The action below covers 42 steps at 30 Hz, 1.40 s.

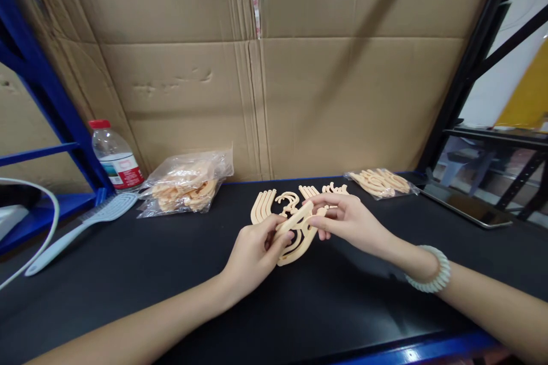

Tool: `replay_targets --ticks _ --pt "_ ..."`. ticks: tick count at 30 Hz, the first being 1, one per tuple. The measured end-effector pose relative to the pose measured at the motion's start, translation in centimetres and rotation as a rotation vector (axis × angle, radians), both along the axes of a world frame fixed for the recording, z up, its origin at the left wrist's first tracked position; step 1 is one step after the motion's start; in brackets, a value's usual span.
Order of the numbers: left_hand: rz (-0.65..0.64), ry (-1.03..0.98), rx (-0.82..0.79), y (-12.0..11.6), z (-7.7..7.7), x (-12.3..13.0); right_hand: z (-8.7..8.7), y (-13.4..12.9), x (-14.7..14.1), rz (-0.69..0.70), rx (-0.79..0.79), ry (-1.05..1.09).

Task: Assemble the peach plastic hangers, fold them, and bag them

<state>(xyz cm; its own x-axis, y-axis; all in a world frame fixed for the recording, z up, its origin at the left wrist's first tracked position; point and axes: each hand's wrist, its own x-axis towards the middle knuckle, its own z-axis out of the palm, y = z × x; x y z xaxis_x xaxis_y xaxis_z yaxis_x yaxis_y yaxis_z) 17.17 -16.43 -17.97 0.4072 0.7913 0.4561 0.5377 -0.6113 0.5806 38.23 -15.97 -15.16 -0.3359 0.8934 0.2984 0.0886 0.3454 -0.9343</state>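
Note:
My left hand [258,249] pinches the lower left end of a pale wooden piece [295,219] held above the black tabletop. At the piece's upper right end, the fingers of my right hand [349,221] are closed on it. Below and between the hands, a curved wooden piece [303,250] shows in part; whether it is held or lies on the table I cannot tell. Just behind the hands lie several curved wooden strips [263,205] side by side, a swirled piece [290,201] and small branching pieces [335,189].
On the black table [342,308], a plastic bag of wooden pieces [186,185] lies left, another bag [381,182] right. A bottle [115,157], a hairbrush [85,228] and a white cable [55,222] are far left. A dark tray-like object [464,205] lies right. Cardboard [180,85] stands behind.

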Motion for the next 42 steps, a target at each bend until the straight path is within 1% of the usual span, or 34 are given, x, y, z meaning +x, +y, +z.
replay_targets --ticks 3,6,8,10,12,15,17,19,23,25,28,29,31,33,35,37,39,42 --pt "0.003 -0.098 -0.051 0.0 -0.1 0.0 -0.1 0.6 0.8 0.035 -0.028 -0.088" --pt "0.026 -0.2 -0.067 0.0 0.1 0.0 -0.1 1.3 1.4 0.058 -0.02 -0.15" --pt "0.054 -0.262 -0.072 0.1 0.4 -0.1 0.0 1.6 1.6 0.023 0.0 -0.187" --pt "0.087 -0.325 -0.088 0.3 0.5 -0.2 0.2 1.9 1.8 -0.05 0.04 -0.213" --pt "0.116 -0.371 -0.114 0.5 0.5 -0.4 0.2 2.2 1.9 -0.109 0.056 -0.175" --pt "0.124 -0.404 -0.139 0.7 0.5 -0.5 -0.1 2.8 2.2 -0.146 0.01 0.014" --pt "0.085 -0.415 -0.156 0.7 0.7 -0.5 -0.5 3.2 2.4 -0.156 -0.026 0.125" --pt "0.014 -0.419 -0.191 0.6 1.1 -0.4 -0.9 3.4 2.4 -0.138 -0.065 0.188" --pt "-0.129 -0.352 -0.284 0.1 1.9 -0.1 -1.5 3.0 1.7 -0.012 -0.138 0.262" --pt "-0.234 -0.354 -0.409 -0.1 2.0 0.1 -1.8 2.7 1.2 0.049 -0.134 0.282" --pt "-0.4 -0.412 -0.691 -0.1 1.5 0.4 -2.1 2.2 0.5 0.079 -0.093 0.293" --pt "-0.421 -0.437 -0.766 -0.1 1.3 0.5 -2.3 2.1 0.4 0.082 -0.081 0.29" --pt "-0.393 -0.483 -0.839 0.0 1.0 0.7 -2.5 1.8 0.1 0.091 -0.068 0.268" --pt "-0.326 -0.487 -0.826 0.0 0.9 0.8 -2.7 1.6 -0.2 0.112 -0.066 0.226" --pt "-0.284 -0.406 -0.774 0.1 1.1 0.8 -2.7 1.4 -0.3 0.133 -0.052 0.172" --pt "-0.278 -0.298 -0.713 0.1 1.2 0.8 -2.7 1.2 -0.3 0.141 0.0 0.114" --pt "-0.284 -0.209 -0.649 0.1 1.3 0.7 -2.6 1.1 -0.3 0.125 0.108 0.043" --pt "-0.264 -0.075 -0.498 0.0 1.2 0.6 -2.2 0.7 -0.3 0.084 0.294 -0.083"
